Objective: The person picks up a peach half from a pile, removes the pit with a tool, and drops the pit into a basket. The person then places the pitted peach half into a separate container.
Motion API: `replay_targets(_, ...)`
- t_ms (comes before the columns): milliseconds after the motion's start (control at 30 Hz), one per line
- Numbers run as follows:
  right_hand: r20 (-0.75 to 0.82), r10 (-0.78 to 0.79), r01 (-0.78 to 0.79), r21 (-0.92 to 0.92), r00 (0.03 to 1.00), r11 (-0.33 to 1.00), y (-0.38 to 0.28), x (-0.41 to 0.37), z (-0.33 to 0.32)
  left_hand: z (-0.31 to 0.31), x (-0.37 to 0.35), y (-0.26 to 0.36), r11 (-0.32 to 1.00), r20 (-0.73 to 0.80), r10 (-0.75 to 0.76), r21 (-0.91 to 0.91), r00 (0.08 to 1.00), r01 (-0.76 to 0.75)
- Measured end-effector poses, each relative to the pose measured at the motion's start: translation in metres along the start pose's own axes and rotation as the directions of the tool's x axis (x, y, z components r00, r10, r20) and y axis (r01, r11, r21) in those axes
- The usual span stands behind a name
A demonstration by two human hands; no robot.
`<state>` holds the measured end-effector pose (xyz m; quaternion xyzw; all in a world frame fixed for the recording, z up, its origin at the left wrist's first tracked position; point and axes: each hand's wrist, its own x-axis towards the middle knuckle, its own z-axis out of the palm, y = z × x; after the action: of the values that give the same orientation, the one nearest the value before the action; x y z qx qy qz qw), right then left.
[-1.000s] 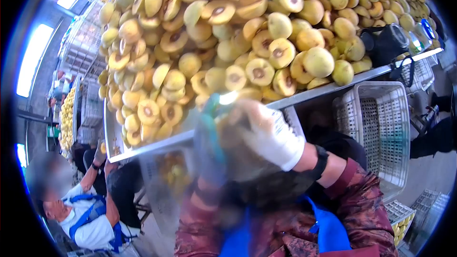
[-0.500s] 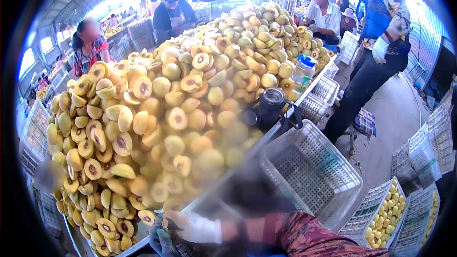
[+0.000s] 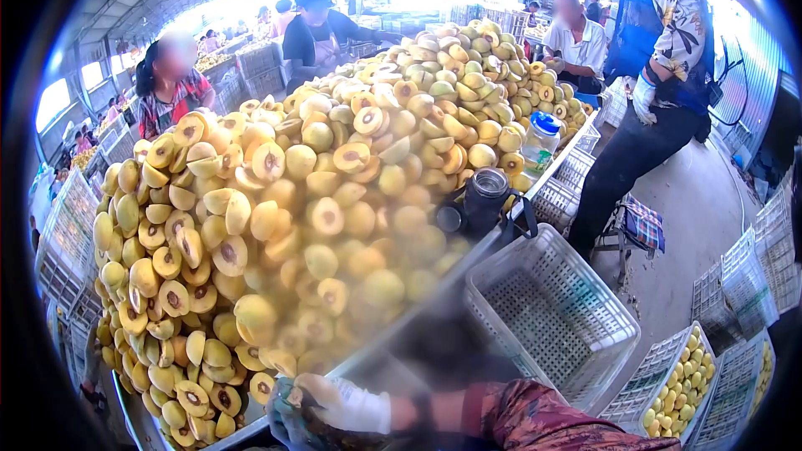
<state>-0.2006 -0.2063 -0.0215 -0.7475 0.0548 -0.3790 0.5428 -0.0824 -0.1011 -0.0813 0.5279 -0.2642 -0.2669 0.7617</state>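
holding right hand (image 3: 344,403) against left hand (image 3: 288,419), just beside the bench (image 3: 242,432); curling right fingers (image 3: 313,384), being unable to tell the left hand's grip or anything grasped; facing fruit halves (image 3: 327,217) heaped on the bench; apparently working by hand, seemingly calling next for steady, close control.

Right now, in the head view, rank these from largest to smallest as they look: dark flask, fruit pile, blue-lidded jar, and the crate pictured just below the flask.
1. Fruit pile
2. Crate
3. Blue-lidded jar and dark flask: too alike to rank, the latter seeming nearer the camera.
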Motion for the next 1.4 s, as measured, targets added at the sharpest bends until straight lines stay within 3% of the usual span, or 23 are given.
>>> replay_targets(100, 0.064, -0.024, 0.028, -0.061, 0.998, 0.998, 0.009, 0.001, 0.001, -0.023, 0.006, -0.024, 0.991, -0.009, 0.044, 0.13, 0.999, -0.042)
replay_targets(133, 0.093, -0.023, 0.03, -0.082, 0.995, 0.996, 0.01, 0.002, 0.002, -0.021, 0.006, -0.02, 0.92, 0.031, 0.167, 0.354, 0.985, -0.167)
replay_targets(200, 0.049, 0.0, 0.007, -0.143, 0.999, 0.99, 0.011, -0.001, 0.004, -0.007, 0.004, -0.005, 0.598, 0.187, 0.357, 0.706, 0.915, -0.378)
replay_targets(233, 0.028, 0.01, -0.005, -0.173, 1.0, 0.985, 0.011, -0.001, 0.005, 0.0, 0.002, 0.004, 0.724, 0.142, 0.283, 0.617, 0.949, -0.308)
replay_targets(300, 0.029, -0.033, 0.034, -0.038, 0.999, 0.999, 0.038, -0.003, 0.015, 0.014, -0.003, 0.023, 0.91, 0.085, 0.114, 0.391, 0.99, -0.138)
replay_targets(400, -0.019, -0.086, 0.084, -0.122, 0.996, 0.989, 0.025, -0.002, 0.012, 0.026, -0.005, 0.041, 0.993, 0.071, 0.009, -0.117, 0.997, 0.0)
replay_targets(433, -0.039, -0.104, 0.095, -0.198, 0.994, 0.976, 0.018, -0.002, 0.009, 0.025, -0.005, 0.04, 0.965, 0.095, 0.158, 0.196, 0.983, -0.174)
replay_targets(467, -0.016, -0.12, 0.115, -0.189, 0.993, 0.975, 0.021, -0.003, 0.01, 0.023, -0.005, 0.039, 0.812, 0.165, 0.287, 0.48, 0.943, -0.331)
replay_targets(500, 0.006, -0.135, 0.134, -0.179, 0.991, 0.975, 0.027, -0.003, 0.011, 0.021, -0.004, 0.037, 0.554, 0.272, 0.379, 0.698, 0.884, -0.453)
replay_targets(600, 0.013, -0.114, 0.114, -0.224, 0.993, 0.968, 0.025, -0.004, 0.013, 0.007, 0.003, 0.021, 0.345, 0.342, 0.447, 0.787, 0.827, -0.512)
replay_targets(700, 0.025, -0.075, 0.079, -0.24, 0.997, 0.968, 0.015, -0.002, 0.012, 0.012, 0.003, 0.024, 0.757, 0.179, 0.278, 0.564, 0.944, -0.329)
replay_targets(800, 0.194, -0.003, 0.053, -0.254, 0.981, 0.966, 0.002, 0.007, 0.002, -0.011, 0.006, 0.008, 0.695, 0.259, 0.039, 0.687, 0.965, -0.213)
replay_targets(833, 0.274, 0.03, 0.044, -0.259, 0.961, 0.965, -0.001, 0.01, -0.002, -0.001, 0.005, 0.009, 0.873, 0.17, 0.083, 0.463, 0.982, -0.154)
replay_targets(867, 0.237, 0.025, -0.002, -0.094, 0.971, 0.996, 0.004, 0.008, -0.001, 0.017, 0.003, 0.016, 0.973, 0.053, 0.096, 0.205, 0.994, -0.105)
replay_targets(933, 0.205, 0.074, -0.136, 0.31, 0.976, 0.941, 0.017, -0.009, 0.024, -0.004, 0.015, 0.016, 0.853, 0.095, 0.236, 0.457, 0.967, -0.253)
replay_targets(1000, 0.24, 0.251, -0.252, -0.024, 0.938, 0.967, 0.003, -0.01, 0.006, 0.011, 0.014, 0.042, 0.994, -0.048, -0.023, 0.107, 0.999, 0.028)
replay_targets(1033, 0.255, 0.263, -0.244, -0.105, 0.93, 0.964, 0.001, -0.004, 0.0, 0.019, 0.013, 0.055, 0.986, -0.118, -0.152, -0.093, 0.981, 0.141)
replay_targets(1100, 0.28, 0.293, -0.234, -0.227, 0.914, 0.945, 0.003, -0.001, -0.001, 0.011, 0.014, 0.047, 0.99, -0.192, -0.106, -0.11, 0.976, 0.086)
replay_targets(1167, 0.257, 0.318, -0.266, -0.215, 0.913, 0.939, 0.002, -0.001, 0.003, 0.025, 0.011, 0.054, 0.998, -0.225, -0.048, 0.04, 0.973, 0.058)
replay_targets(1267, 0.238, 0.328, -0.252, -0.301, 0.914, 0.92, 0.008, -0.002, 0.01, 0.027, 0.013, 0.056, 0.975, -0.204, -0.163, -0.184, 0.965, 0.126)
replay_targets(1400, 0.228, 0.395, -0.317, -0.314, 0.89, 0.895, 0.008, -0.004, 0.015, 0.027, 0.012, 0.051, 0.974, -0.194, -0.105, -0.217, 0.975, 0.062)
